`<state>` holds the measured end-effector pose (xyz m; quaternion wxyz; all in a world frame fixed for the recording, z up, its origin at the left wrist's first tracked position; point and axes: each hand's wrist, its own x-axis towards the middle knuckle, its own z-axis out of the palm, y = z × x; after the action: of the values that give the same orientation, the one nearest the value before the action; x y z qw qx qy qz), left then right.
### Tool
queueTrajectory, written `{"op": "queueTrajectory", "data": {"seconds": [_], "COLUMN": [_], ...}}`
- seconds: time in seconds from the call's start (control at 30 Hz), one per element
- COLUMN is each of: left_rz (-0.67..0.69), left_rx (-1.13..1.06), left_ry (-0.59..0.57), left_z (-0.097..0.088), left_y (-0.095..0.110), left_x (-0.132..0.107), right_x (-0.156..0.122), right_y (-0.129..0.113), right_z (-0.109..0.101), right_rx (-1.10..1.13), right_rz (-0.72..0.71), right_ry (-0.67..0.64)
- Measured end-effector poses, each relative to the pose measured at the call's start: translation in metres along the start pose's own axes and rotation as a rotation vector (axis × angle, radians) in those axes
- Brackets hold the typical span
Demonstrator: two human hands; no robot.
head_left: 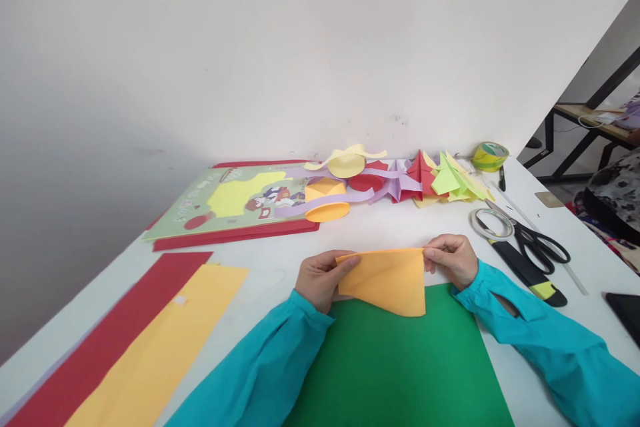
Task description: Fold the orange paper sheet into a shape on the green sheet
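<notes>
Between my two hands hangs a piece of orange paper (pixel 384 283), its top edge level and its lower edge curving down to the right. My left hand (pixel 323 275) pinches the upper left corner, thumb in front. At the upper right corner, my right hand (pixel 454 259) grips it between thumb and fingers. Beneath the paper lies a large green sheet (pixel 400 367) on the white table. The fingers behind the orange paper are partly hidden.
Red (pixel 115 327) and yellow-orange strips (pixel 165 340) lie left. Behind them sits a printed paper pad (pixel 225 203). Folded paper pieces (pixel 425 177) line the wall. Right are scissors (pixel 537 243), a cutter knife (pixel 530 273), a white tape roll (pixel 493 223) and a yellow tape roll (pixel 490 155).
</notes>
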<state>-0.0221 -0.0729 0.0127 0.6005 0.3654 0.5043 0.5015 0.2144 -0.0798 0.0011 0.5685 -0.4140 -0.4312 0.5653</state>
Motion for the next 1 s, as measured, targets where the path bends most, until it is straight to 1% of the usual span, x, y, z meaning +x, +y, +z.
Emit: {"op": "queueTrajectory", "data": {"seconds": [0.13, 0.37, 0.53, 0.83, 1.0], "left_rz": [0.017, 0.028, -0.029, 0.064, 0.084], "left_rx": [-0.006, -0.041, -0.041, -0.052, -0.055], "left_ry": [0.000, 0.011, 0.015, -0.040, -0.033], "left_z": [0.0000, 0.0009, 0.0012, -0.0017, -0.0021], "left_y": [-0.0006, -0.0007, 0.0001, -0.0044, -0.0065], "left_x": [0.0008, 0.0005, -0.0008, 0.0032, 0.0045], "right_x": [0.0002, 0.0023, 0.0014, 0.0010, 0.0014], "right_y": [-0.0008, 0.0002, 0.0001, 0.0004, -0.0006], "right_z": [0.0000, -0.0003, -0.0004, -0.0015, -0.0010], "right_rx": [0.003, 0.027, 0.025, 0.033, 0.039], "right_rz": [0.026, 0.026, 0.020, 0.022, 0.018], "right_ry": [0.018, 0.025, 0.027, 0.035, 0.029]}}
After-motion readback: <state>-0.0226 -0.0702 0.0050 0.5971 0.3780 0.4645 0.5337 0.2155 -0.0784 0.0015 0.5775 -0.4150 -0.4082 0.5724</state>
